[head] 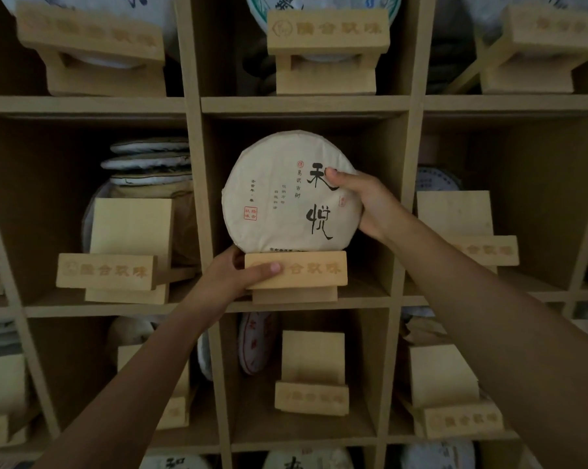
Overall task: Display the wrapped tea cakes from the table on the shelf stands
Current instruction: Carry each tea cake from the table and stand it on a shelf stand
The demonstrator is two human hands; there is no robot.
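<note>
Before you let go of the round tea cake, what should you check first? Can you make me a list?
1. Tea cake sits upright in the stand: ok.
2. Printed side faces out: ok.
3. Left hand steadies the stand, thumb on its front: ok.
4. Right hand grips the cake's right edge: ok.
5. Cake leans against the stand's back piece: cannot tell, it is hidden behind the cake.
6. Stand is square on the shelf board: ok.
</note>
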